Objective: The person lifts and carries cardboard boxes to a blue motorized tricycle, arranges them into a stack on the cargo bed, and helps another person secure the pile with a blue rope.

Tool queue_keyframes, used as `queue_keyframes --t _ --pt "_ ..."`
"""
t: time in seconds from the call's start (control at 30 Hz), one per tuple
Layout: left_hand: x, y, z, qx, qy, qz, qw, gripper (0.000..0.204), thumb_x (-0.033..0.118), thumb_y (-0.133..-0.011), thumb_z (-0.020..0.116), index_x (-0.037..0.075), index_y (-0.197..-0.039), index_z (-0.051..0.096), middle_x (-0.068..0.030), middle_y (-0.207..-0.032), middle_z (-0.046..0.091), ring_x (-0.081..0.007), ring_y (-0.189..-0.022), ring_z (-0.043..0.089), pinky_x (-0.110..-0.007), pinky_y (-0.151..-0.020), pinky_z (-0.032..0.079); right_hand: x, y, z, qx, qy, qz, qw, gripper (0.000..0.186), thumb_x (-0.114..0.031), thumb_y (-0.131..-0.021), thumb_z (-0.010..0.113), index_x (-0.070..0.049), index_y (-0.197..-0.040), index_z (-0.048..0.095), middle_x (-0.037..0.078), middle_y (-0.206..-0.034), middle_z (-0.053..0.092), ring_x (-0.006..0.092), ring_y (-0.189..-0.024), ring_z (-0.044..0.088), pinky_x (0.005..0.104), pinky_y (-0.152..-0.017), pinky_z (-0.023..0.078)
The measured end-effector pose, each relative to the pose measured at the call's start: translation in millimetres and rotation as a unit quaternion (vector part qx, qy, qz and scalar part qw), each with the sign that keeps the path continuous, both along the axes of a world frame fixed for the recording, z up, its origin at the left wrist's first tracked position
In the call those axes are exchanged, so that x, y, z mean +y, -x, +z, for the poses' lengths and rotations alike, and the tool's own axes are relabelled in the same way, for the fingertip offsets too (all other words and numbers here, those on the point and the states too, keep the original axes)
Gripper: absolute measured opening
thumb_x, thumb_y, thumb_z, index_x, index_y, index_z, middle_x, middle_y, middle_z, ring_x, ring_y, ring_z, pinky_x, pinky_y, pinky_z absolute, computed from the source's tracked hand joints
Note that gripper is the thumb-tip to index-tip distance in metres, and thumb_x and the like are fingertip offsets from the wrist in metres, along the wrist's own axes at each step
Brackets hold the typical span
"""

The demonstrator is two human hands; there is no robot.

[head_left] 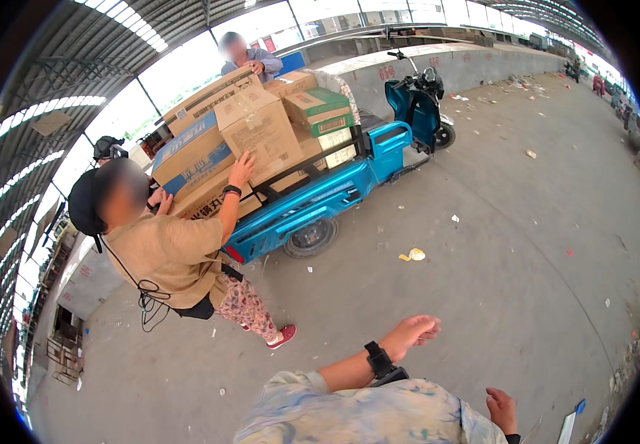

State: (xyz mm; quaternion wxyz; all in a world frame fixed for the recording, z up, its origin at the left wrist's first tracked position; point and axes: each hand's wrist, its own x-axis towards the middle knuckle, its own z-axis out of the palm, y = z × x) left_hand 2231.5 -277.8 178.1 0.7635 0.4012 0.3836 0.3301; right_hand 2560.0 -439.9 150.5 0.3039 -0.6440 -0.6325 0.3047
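My left hand [412, 334] hangs in the air in front of my body, with a black band on its wrist. Its fingers are loosely bent and a little apart, with nothing in them. Lower and further right, my right hand [502, 411] is also free of any object, its fingers partly curled and its forearm mostly out of sight. Neither hand touches anything. Ahead of them stands a blue cargo tricycle [353, 181], its bed stacked with cardboard boxes [257, 126]. One box is brown and blue [190, 152], another brown and green [320, 111].
A person in a tan shirt [168, 255] stands at the tricycle's rear with both hands at the boxes. Behind the load, another person [250, 59] has a hand on a box. A low concrete wall [379, 74] runs behind. Litter [413, 254] dots the concrete floor [483, 259].
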Motion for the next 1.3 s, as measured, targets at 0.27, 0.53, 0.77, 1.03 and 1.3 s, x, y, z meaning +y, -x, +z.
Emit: queue_keyframes --t 0.27,0.53,0.77,1.03,1.3 --pt "34.5 -98.5 6.6 0.03 0.019 -0.002 0.999 0.035 0.033 -0.093 0.05 0.011 -0.12 0.053 -0.0022 -0.116 0.055 -0.014 -0.108 0.051 -0.032 -0.09 0.041 46.1 -102.1 13.8 -0.004 -0.005 -0.02 1.0 0.027 -0.01 -0.08 0.057 -0.001 -0.104 0.063 0.017 -0.097 0.064 0.0284 -0.085 0.064 0.0337 -0.074 0.051" --pt "142.7 -192.6 -12.4 -0.008 0.031 0.005 0.999 0.034 0.032 -0.093 0.05 0.011 -0.12 0.052 -0.0021 -0.114 0.055 -0.0149 -0.105 0.052 -0.032 -0.089 0.04 115.8 -192.5 31.2 -0.04 0.037 -0.053 0.997 0.029 -0.011 -0.08 0.059 -0.001 -0.106 0.063 0.017 -0.099 0.065 0.0283 -0.085 0.065 0.0333 -0.074 0.051" --pt "257.3 -306.3 2.8 -0.056 0.024 -0.022 0.998 0.035 0.03 -0.094 0.049 0.01 -0.122 0.051 -0.0032 -0.115 0.055 -0.0158 -0.104 0.052 -0.032 -0.088 0.042 170.4 -269.2 66.5 -0.024 0.099 -0.12 0.988 0.027 -0.011 -0.082 0.058 0.001 -0.106 0.062 0.016 -0.098 0.065 0.0249 -0.086 0.065 0.0324 -0.074 0.051" --pt "337.8 -405.7 40.7 -0.039 0.012 -0.022 0.999 0.035 0.033 -0.094 0.048 0.01 -0.121 0.052 -0.0045 -0.115 0.056 -0.017 -0.105 0.053 -0.032 -0.088 0.041 235.2 -334.4 65.3 -0.009 0.114 -0.108 0.988 0.027 -0.012 -0.084 0.056 0.0 -0.107 0.062 0.016 -0.096 0.065 0.024 -0.082 0.064 0.0328 -0.073 0.05" --pt "374.5 -548.0 56.3 -0.046 0.025 -0.035 0.998 0.039 0.038 -0.093 0.05 0.01 -0.12 0.053 -0.0042 -0.113 0.057 -0.0159 -0.104 0.054 -0.032 -0.088 0.042 295.4 -482.4 101.4 -0.023 0.061 -0.11 0.992 0.027 -0.014 -0.083 0.058 -0.004 -0.107 0.063 0.016 -0.098 0.064 0.0287 -0.086 0.063 0.0349 -0.075 0.05"
